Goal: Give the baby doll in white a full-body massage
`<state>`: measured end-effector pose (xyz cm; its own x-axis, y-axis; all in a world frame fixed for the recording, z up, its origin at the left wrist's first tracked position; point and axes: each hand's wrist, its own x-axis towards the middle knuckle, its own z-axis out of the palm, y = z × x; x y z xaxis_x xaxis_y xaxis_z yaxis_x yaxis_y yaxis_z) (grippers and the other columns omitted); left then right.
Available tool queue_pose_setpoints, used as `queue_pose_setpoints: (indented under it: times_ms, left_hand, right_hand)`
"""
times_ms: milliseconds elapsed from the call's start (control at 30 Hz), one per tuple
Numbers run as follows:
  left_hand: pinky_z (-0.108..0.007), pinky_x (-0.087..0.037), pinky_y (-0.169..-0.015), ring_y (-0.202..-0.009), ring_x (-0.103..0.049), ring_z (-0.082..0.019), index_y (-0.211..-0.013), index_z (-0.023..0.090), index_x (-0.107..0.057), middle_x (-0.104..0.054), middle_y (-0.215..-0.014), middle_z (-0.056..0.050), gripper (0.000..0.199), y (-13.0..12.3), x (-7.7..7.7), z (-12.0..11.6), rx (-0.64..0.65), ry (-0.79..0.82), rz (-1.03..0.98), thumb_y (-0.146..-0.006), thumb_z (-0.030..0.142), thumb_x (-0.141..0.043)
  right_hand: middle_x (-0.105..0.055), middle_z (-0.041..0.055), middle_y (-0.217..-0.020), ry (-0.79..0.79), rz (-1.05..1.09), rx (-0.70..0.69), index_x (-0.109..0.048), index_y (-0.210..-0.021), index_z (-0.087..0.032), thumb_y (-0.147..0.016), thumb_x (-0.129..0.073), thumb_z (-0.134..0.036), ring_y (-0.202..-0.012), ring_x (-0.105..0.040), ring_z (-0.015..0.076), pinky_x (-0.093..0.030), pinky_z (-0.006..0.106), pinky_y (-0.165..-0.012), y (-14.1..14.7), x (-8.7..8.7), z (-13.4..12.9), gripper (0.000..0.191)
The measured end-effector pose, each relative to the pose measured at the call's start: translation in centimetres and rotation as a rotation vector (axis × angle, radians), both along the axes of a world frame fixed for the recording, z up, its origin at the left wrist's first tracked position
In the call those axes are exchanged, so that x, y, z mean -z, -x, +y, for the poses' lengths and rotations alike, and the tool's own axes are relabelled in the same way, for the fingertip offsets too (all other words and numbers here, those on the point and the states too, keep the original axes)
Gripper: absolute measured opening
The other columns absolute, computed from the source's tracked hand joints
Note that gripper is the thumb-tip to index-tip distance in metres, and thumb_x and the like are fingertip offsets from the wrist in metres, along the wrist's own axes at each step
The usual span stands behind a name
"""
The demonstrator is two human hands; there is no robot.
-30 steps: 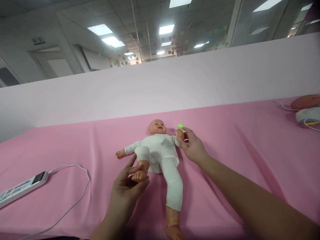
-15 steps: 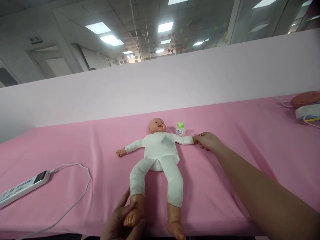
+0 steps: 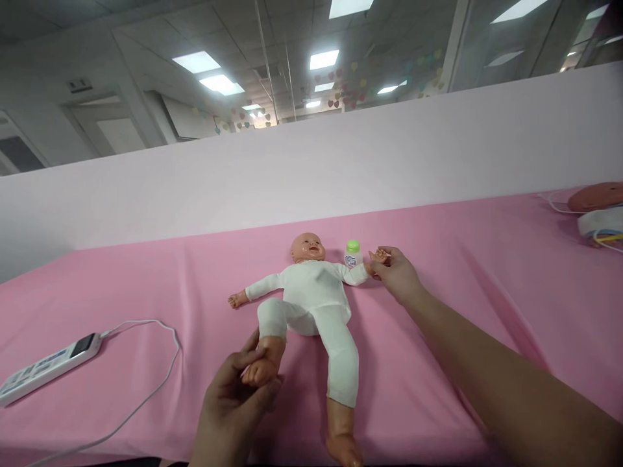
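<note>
The doll (image 3: pixel 316 285) lies between the hands (image 3: pixel 233 395); both grip it.

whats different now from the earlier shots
The doll's held foot came nearer, then went partway back; its held hand swung outward, then slightly back in. The left hand still grips the foot, the right hand the doll's hand. Bottle and power strip stayed put.

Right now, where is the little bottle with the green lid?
In the head view, the green-lidded bottle stands just right of centre on the pink cloth, between the doll's head and the right hand.
</note>
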<state>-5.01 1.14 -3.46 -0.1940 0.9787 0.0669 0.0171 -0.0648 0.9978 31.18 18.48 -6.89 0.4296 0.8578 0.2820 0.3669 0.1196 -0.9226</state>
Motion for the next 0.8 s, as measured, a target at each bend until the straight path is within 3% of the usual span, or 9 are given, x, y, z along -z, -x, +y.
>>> queue_pose_setpoints:
  times_ms: [67, 133, 233, 333, 467, 633, 800]
  left_hand:
    - [-0.032, -0.061, -0.058, -0.101, -0.073, -0.034, -0.098, 0.021, -0.075, -0.061, -0.147, -0.013, 0.043, -0.9, -0.9, 1.7, 0.045, -0.046, -0.036, -0.062, 0.032, -0.095]
    - [-0.03, -0.058, -0.053, -0.089, -0.074, -0.028, -0.1, 0.02, -0.074, -0.062, -0.144, -0.013, 0.045, -2.0, -1.8, 3.6, 0.11, -0.065, -0.049, -0.061, 0.03, -0.094]
    - [-0.027, -0.055, -0.052, -0.079, -0.07, -0.019, -0.105, 0.019, -0.075, -0.062, -0.144, -0.013, 0.046, -3.2, -2.6, 6.5, 0.189, -0.059, -0.006, -0.063, 0.027, -0.092]
    - [-0.028, -0.056, -0.061, -0.075, -0.066, -0.015, -0.108, 0.02, -0.075, -0.067, -0.135, -0.01, 0.043, -4.1, -2.6, 9.0, 0.233, -0.044, 0.057, -0.067, 0.026, -0.088]
    - [-0.028, -0.054, -0.071, -0.079, -0.07, -0.017, -0.109, 0.021, -0.074, -0.076, -0.113, -0.007, 0.039, -5.1, -1.6, 11.2, 0.26, -0.046, 0.128, -0.074, 0.033, -0.085]
    - [-0.037, -0.058, -0.089, -0.104, -0.073, -0.025, -0.113, 0.024, -0.074, -0.057, -0.151, -0.01, 0.04, -5.6, -0.9, 10.9, 0.218, -0.073, 0.135, -0.076, 0.032, -0.084]
    - [-0.046, -0.056, -0.104, -0.132, -0.061, -0.034, -0.116, 0.026, -0.074, -0.054, -0.155, -0.01, 0.042, -4.2, -1.4, 7.1, 0.155, -0.141, 0.11, -0.077, 0.033, -0.086]
  right_hand:
    - [-0.074, 0.0058, -0.117, -0.072, -0.042, -0.064, -0.059, -0.136, -0.027, -0.082, -0.075, -0.044, -0.098, -0.074, 0.0251, -0.063, 0.039, -0.084, 2.0, -0.7, -1.0, 0.059]
    - [-0.073, 0.0048, -0.123, -0.147, -0.152, -0.218, -0.061, -0.136, -0.03, -0.088, -0.072, -0.04, -0.097, -0.074, 0.024, -0.062, 0.04, -0.088, 4.1, -1.3, -2.1, 0.051]
    - [-0.074, 0.0043, -0.123, -0.292, -0.48, -0.436, -0.069, -0.127, -0.029, -0.092, -0.065, -0.023, -0.106, -0.071, 0.0253, -0.058, 0.045, -0.098, 6.8, -1.6, -3.2, 0.036]
    - [-0.074, 0.005, -0.123, -0.386, -0.714, -0.513, -0.072, -0.12, -0.026, -0.093, -0.06, -0.013, -0.117, -0.066, 0.027, -0.05, 0.05, -0.107, 8.1, -1.6, -3.4, 0.032]
    - [-0.075, 0.0033, -0.115, -0.41, -0.818, -0.576, -0.074, -0.111, -0.025, -0.096, -0.056, -0.008, -0.112, -0.064, 0.0247, -0.05, 0.046, -0.104, 8.2, -1.5, -2.9, 0.029]
    - [-0.073, 0.0062, -0.111, -0.409, -0.769, -0.525, -0.071, -0.109, -0.023, -0.092, -0.06, -0.01, -0.108, -0.063, 0.0259, -0.051, 0.046, -0.1, 7.6, -1.1, -2.8, 0.023]
    - [-0.074, 0.0058, -0.11, -0.312, -0.529, -0.337, -0.07, -0.113, -0.026, -0.09, -0.067, -0.025, -0.099, -0.068, 0.026, -0.056, 0.043, -0.088, 6.4, -0.9, -2.7, 0.023]
